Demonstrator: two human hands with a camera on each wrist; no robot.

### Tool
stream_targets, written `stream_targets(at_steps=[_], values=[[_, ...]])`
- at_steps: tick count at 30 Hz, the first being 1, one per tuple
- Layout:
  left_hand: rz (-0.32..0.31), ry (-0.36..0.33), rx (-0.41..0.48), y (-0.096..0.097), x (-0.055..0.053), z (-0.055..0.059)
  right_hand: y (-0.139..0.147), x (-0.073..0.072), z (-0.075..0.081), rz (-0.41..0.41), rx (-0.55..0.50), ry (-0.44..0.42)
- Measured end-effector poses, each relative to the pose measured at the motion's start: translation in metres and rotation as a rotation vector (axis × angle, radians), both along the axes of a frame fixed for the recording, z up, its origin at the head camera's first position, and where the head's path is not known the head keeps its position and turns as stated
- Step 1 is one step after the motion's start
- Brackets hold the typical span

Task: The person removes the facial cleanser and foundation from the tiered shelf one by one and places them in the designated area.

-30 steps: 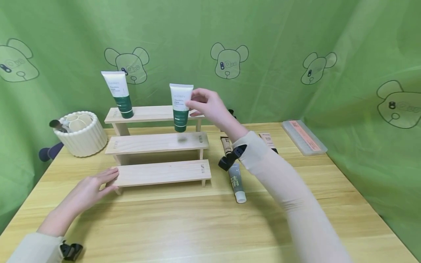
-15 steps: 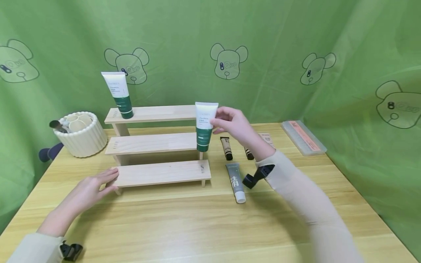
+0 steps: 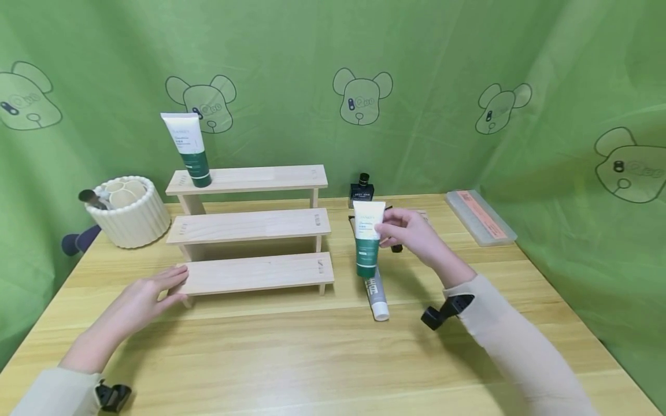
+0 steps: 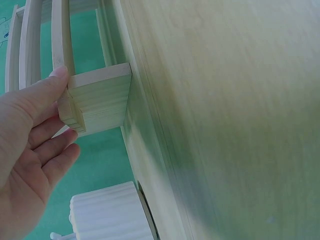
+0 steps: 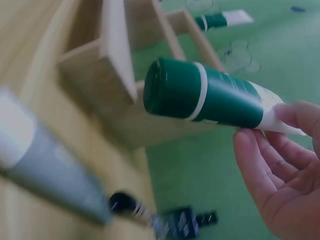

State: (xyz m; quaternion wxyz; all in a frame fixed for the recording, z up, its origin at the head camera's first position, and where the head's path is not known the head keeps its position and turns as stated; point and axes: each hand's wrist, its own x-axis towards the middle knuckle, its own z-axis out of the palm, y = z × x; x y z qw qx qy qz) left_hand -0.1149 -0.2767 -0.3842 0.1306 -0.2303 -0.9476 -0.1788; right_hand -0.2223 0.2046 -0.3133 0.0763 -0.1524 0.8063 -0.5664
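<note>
My right hand (image 3: 413,236) pinches a white and green squeeze tube (image 3: 367,245) by its white upper part, with the green cap pointing down. In the right wrist view, thumb and fingertips grip the flat end of this tube (image 5: 225,97). In the head view it overlaps a grey tube (image 3: 377,297) lying on the table. My left hand (image 3: 140,297) holds the left end of the lowest step of a three-step wooden display stand (image 3: 255,274). The left wrist view shows the thumb on the board's edge and the fingers around its end. A matching tube (image 3: 188,151) stands on the top step.
Left of the stand is a white ribbed holder (image 3: 130,216) with a makeup brush (image 3: 91,199). A dark bottle (image 3: 361,190) stands behind the held tube. Small tubes lie partly hidden by the right hand. A flat translucent case (image 3: 481,218) lies at the back right.
My right hand has carried the tube from in front of the stand's upper steps to the right and down, over the grey tube. My left hand has stayed at the stand.
</note>
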Motion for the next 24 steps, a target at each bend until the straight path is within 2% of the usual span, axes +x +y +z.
stream_targets(at_steps=[12,18,24], values=[[0.000,0.011,0.006,-0.002,-0.001,-0.002,0.061,0.006,-0.039,-0.027,0.090,-0.132],[-0.002,0.000,0.002,-0.002,-0.001,-0.002,0.079,0.004,-0.057,-0.019,0.152,-0.209],[-0.004,0.004,0.006,-0.001,-0.001,-0.002,0.089,0.001,-0.070,0.026,0.185,-0.264]])
